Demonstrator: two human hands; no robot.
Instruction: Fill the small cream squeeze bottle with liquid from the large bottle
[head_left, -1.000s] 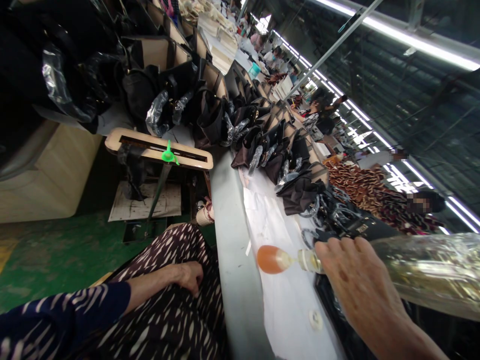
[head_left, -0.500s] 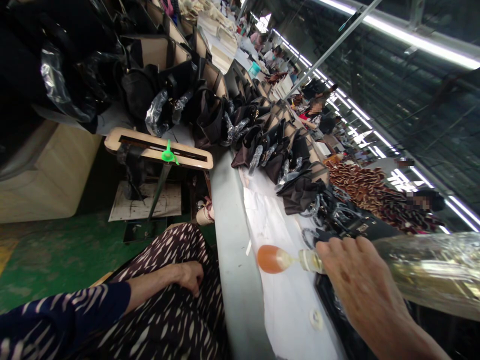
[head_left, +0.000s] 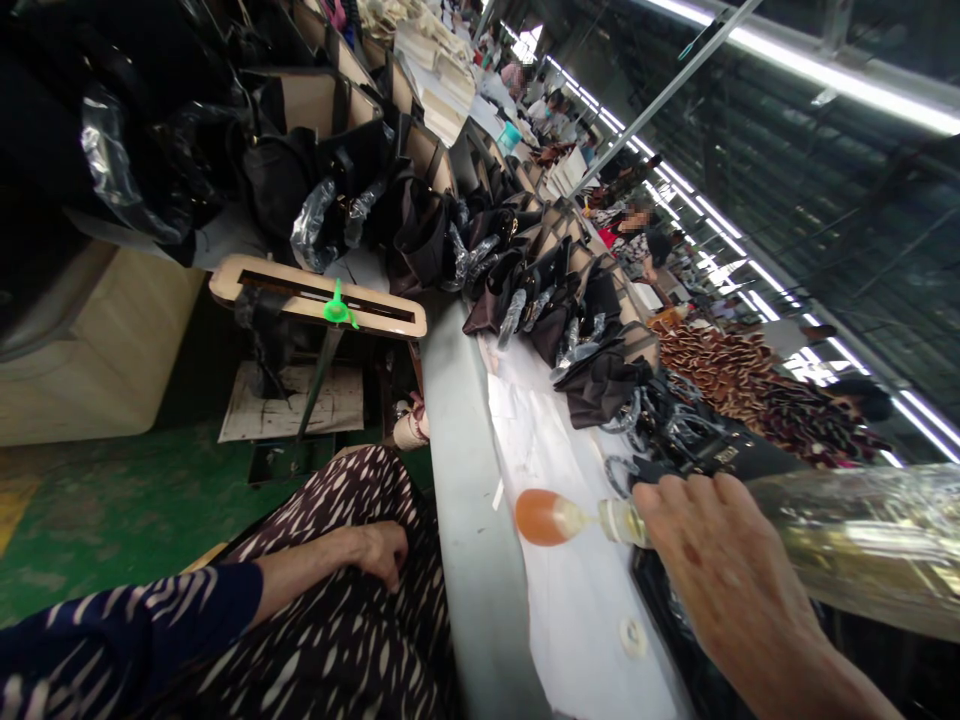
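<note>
My right hand [head_left: 724, 560] is wrapped around the neck of a large clear glass bottle [head_left: 870, 540] with yellowish liquid inside. The bottle lies tilted, its mouth pointing left. A thin pale stream links the mouth to an orange, bulb-shaped container with a pale neck [head_left: 547, 517], which is over the white sheet [head_left: 517, 430] on the table. Curled on my thigh, my left hand [head_left: 381, 553] is closed, and nothing shows in its fingers. A bright green pointed nozzle cap [head_left: 338, 306] rests on a slotted wooden board [head_left: 262, 280] to the left.
Black handbags [head_left: 420, 235] with plastic-wrapped handles line the table's far side. A grey table edge [head_left: 469, 480] runs beside my lap. A small white ring [head_left: 632, 637] lies on the sheet. Brown stacked pieces [head_left: 720, 360] and several people are farther back.
My hands, the bottle and the orange container hold nearly the same positions. In the background, a person in a patterned top has shifted.
</note>
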